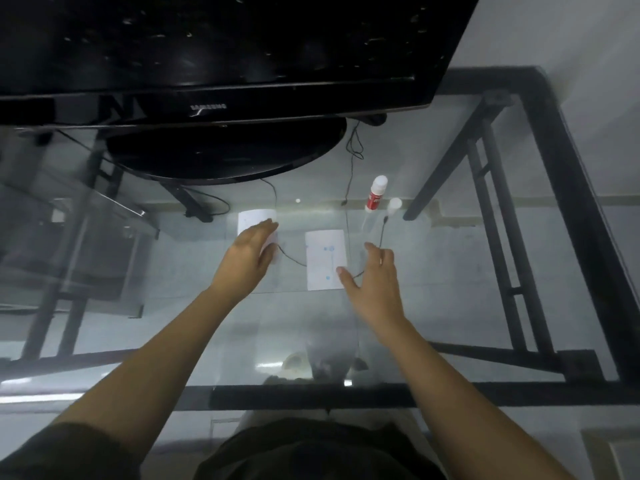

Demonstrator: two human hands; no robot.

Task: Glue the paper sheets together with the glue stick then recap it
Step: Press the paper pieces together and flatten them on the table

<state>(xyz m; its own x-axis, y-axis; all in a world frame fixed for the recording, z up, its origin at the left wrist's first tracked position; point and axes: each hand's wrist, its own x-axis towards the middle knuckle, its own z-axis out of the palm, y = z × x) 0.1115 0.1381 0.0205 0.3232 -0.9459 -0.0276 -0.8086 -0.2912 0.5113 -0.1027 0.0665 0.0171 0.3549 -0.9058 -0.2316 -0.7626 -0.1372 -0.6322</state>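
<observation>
Two white paper sheets lie on the glass table. The left sheet [256,220] is partly covered by my left hand [251,252], whose flat fingers rest on it. The right sheet [325,259], with small blue marks, lies flat beside my right hand [375,278], which hovers open with its thumb at the sheet's right edge. A glue stick [375,194] with a red label and white cap stands beyond the right sheet, with its reflection in the glass next to it.
A black monitor [214,64] on a round stand [225,150] fills the far side of the glass table [450,306]. Thin black cables [353,150] run across the glass between the sheets and past the glue stick. The black metal frame [571,202] borders the right.
</observation>
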